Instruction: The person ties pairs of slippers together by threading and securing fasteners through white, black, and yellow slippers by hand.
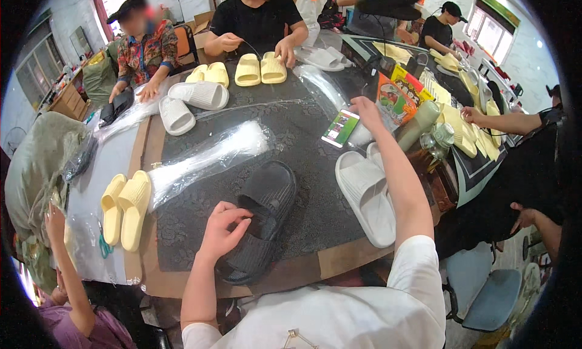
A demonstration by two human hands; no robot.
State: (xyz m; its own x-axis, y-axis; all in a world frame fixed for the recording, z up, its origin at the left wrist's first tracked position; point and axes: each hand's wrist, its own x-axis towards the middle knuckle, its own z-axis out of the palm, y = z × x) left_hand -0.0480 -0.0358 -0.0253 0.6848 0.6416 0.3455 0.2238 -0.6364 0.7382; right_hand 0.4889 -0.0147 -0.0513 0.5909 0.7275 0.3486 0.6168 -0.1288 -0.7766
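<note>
A pair of black slides [254, 222] lies in front of me on the dark patterned mat, one overlapping the other. At their left side is my left hand [223, 231], thumb and forefinger brought together beside the strap; anything pinched there is too small to name. My right hand [367, 114] reaches across to the far right corner of a white phone [339, 129] with a lit screen. Its fingers bend downward, and their tips are hidden, so I cannot tell whether they grip anything. Under my right forearm rests a pair of white slides [367, 197].
Cream slides [127, 209] stand at the left beside teal scissors [105, 243]. Clear plastic bags [212, 158] cross the mat. More white slides [194, 96] lie farther off. Snack packets [397, 97] and a glass jar [438, 140] stand right. Several people work around the table.
</note>
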